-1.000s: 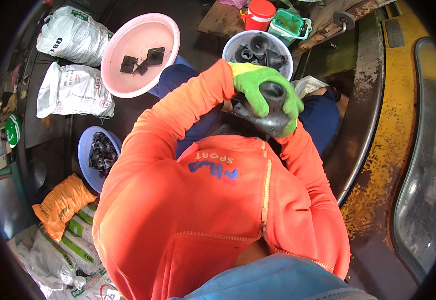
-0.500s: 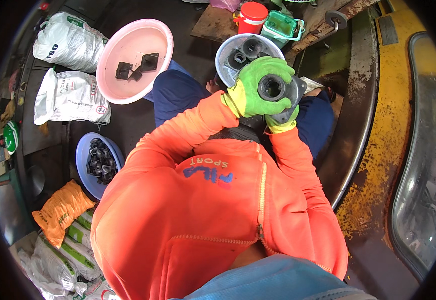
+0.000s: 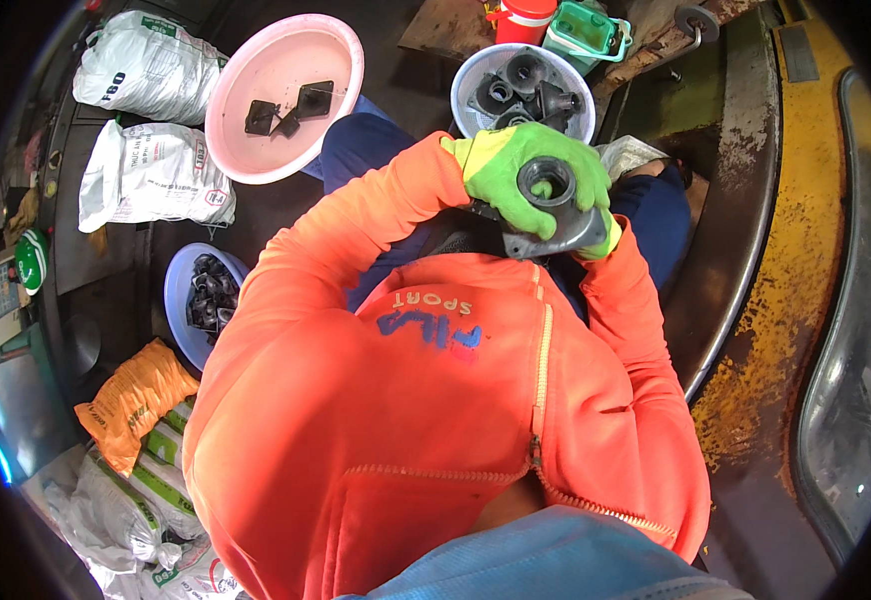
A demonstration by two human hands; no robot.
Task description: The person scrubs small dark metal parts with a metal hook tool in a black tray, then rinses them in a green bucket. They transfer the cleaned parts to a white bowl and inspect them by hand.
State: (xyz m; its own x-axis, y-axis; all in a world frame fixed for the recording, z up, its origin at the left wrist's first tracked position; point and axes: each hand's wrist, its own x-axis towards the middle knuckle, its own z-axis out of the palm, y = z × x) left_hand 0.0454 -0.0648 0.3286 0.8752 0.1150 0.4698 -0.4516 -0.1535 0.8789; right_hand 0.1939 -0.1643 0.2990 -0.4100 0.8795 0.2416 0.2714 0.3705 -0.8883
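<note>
- The grey metal part [image 3: 554,205] sits up high in front of the chest, clasped in both green-gloved hands.
- It's a chunky casting: a round collar on top with a dark open bore facing the camera, and a flat, squared base plate jutting toward the lower right.
- Surface looks dull grey and smooth, with darker shading inside the hole.
- It's tilted, collar up and toward the left, base edge showing pale below.
- Glove fingers hide much of its left side and its right end, so the full outline can't be told.
</note>
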